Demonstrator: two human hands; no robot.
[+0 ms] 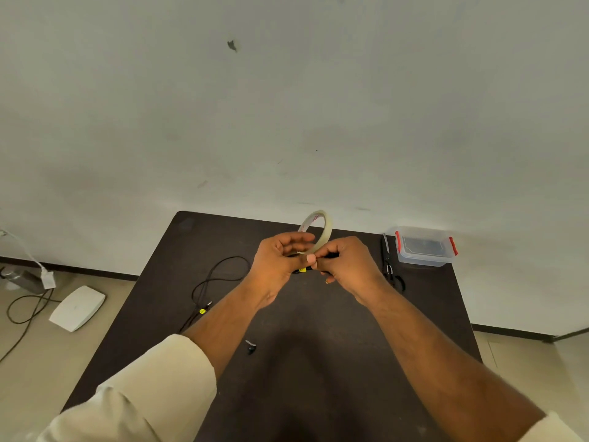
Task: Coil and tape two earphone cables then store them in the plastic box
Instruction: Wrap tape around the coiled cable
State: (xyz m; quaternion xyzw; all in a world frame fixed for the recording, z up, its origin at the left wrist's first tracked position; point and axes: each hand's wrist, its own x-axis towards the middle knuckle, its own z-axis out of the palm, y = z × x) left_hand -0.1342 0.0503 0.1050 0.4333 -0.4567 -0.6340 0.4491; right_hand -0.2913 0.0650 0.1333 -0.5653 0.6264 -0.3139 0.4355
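My left hand [280, 263] and my right hand [347, 266] meet above the middle of the dark table [318, 362]. Between them sits a coiled black earphone cable [302, 270] with a yellow tag, mostly hidden by my fingers. A thin roll of clear tape [320, 231] stands up above my hands, its loose end pinched at my left thumb. My right hand closes around the coil. A second black earphone cable [220, 279] lies loose on the table to the left, with a yellow tag near its plug. The clear plastic box [425, 247] with red clips stands at the far right corner.
Black scissors [390, 266] lie just left of the box. A small black earbud piece [251, 347] rests on the table near my left forearm. On the floor to the left are a white flat device [78, 307] and cords. A pale wall rises behind the table.
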